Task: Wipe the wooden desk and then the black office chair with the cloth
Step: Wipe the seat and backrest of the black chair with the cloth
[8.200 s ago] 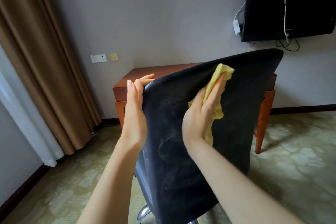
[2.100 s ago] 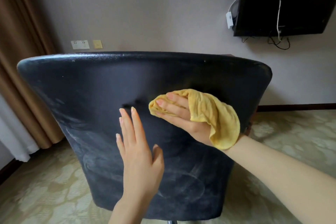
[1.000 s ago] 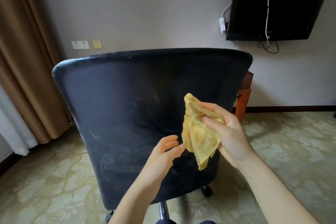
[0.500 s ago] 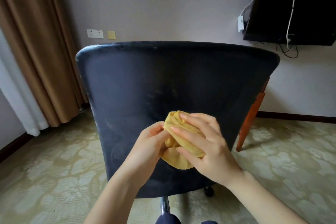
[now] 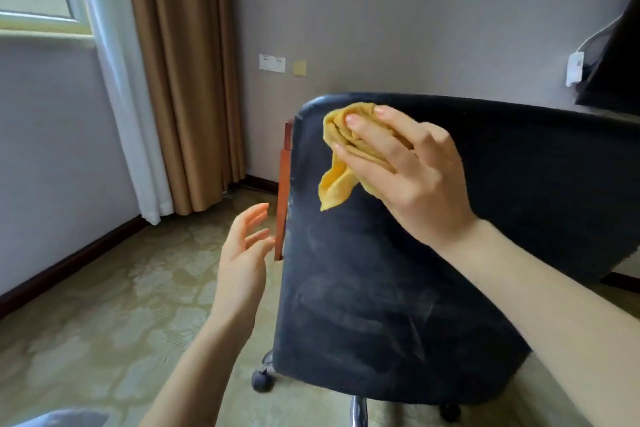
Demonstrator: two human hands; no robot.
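The black office chair (image 5: 398, 288) fills the right half of the view, its backrest turned toward me and streaked with dusty smears. My right hand (image 5: 412, 170) holds the bunched yellow cloth (image 5: 341, 156) against the backrest's upper left corner, fingers over the cloth. My left hand (image 5: 244, 253) hovers empty with relaxed fingers just left of the backrest's edge, apart from the cloth. Of the wooden desk only a reddish leg (image 5: 283, 198) shows, behind the chair's left edge.
Brown curtain (image 5: 187, 73) and white sheer (image 5: 121, 80) hang at the left by a window. Wall sockets (image 5: 272, 63) sit on the grey wall. A dark TV (image 5: 616, 55) is mounted at the right edge. Patterned carpet (image 5: 104, 322) lies left of the chair's casters (image 5: 262, 380).
My hands have parted: the left let go of the cloth and dropped to the left. The right carried the cloth up to the backrest's upper left corner. The view swung left.
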